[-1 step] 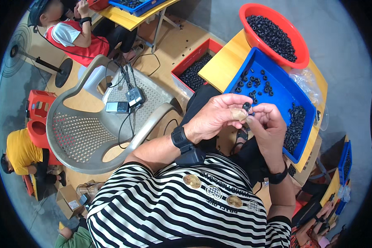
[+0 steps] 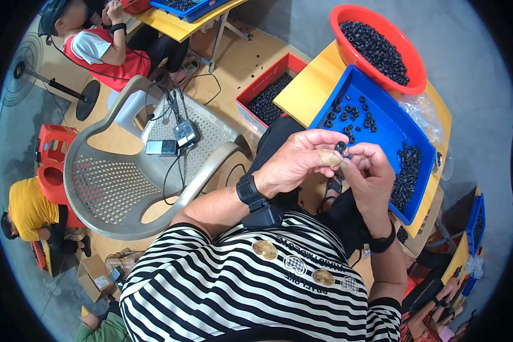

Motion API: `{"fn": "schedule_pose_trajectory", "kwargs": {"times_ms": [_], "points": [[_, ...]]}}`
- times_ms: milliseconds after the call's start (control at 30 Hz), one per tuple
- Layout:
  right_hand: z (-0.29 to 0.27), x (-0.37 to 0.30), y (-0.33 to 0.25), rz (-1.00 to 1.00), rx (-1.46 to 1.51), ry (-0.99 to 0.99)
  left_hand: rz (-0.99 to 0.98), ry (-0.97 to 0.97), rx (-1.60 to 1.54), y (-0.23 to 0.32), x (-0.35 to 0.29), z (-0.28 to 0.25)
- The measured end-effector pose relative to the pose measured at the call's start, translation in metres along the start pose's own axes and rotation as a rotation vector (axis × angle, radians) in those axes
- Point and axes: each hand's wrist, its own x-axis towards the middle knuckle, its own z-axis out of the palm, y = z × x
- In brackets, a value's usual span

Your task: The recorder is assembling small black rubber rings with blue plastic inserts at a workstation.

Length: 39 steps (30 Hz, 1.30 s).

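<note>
My left hand point(image 2: 302, 159) pinches a small round black part point(image 2: 340, 146) between thumb and forefinger. A tan cover wraps the tip of that thumb. Close beside it, my right hand point(image 2: 373, 171) has thumb and forefinger pressed together. A tiny dark bit shows at its fingertips, too small to name. Both hands are above the near left edge of a blue tray point(image 2: 382, 128). Several loose black ring-shaped parts point(image 2: 352, 114) lie in the tray's left half, and a pile of smaller black pieces point(image 2: 406, 176) fills its right end.
A red basin point(image 2: 419, 71) of black parts stands on the yellow table point(image 2: 308, 91) behind the tray, near a clear plastic bag point(image 2: 424, 117). A red box point(image 2: 279, 65) of parts sits left of the table. A grey armchair point(image 2: 119, 188) holds cables and devices. Other people work nearby.
</note>
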Motion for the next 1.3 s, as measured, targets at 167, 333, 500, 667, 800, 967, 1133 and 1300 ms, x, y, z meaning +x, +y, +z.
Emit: {"fn": "schedule_pose_trajectory", "kwargs": {"times_ms": [167,333,500,667,800,967,1133,1300], "points": [[0.004,0.007,-0.002,-0.413,-0.455,0.122,0.043,0.033,0.129,0.0,0.001,0.001],[0.006,0.004,0.004,-0.489,-0.44,0.162,0.05,0.037,0.147,0.0,0.001,0.002],[0.001,0.0,0.003,-0.253,-0.202,0.087,0.087,0.073,0.257,0.001,0.0,0.011],[-0.003,0.0,0.0,0.027,0.18,0.018,0.088,0.041,0.406,0.003,0.002,0.015],[-0.004,0.001,0.005,0.001,0.139,0.052,0.126,0.063,0.493,0.001,0.002,0.015],[-0.005,-0.001,0.007,0.045,0.115,0.059,0.188,0.132,0.546,-0.004,0.002,0.02],[-0.006,-0.003,0.012,-0.043,-0.022,0.09,0.081,0.096,0.662,-0.002,0.007,0.014],[-0.012,0.002,0.0,-0.2,-0.238,0.078,-0.09,0.018,0.593,0.007,0.016,0.009]]}}
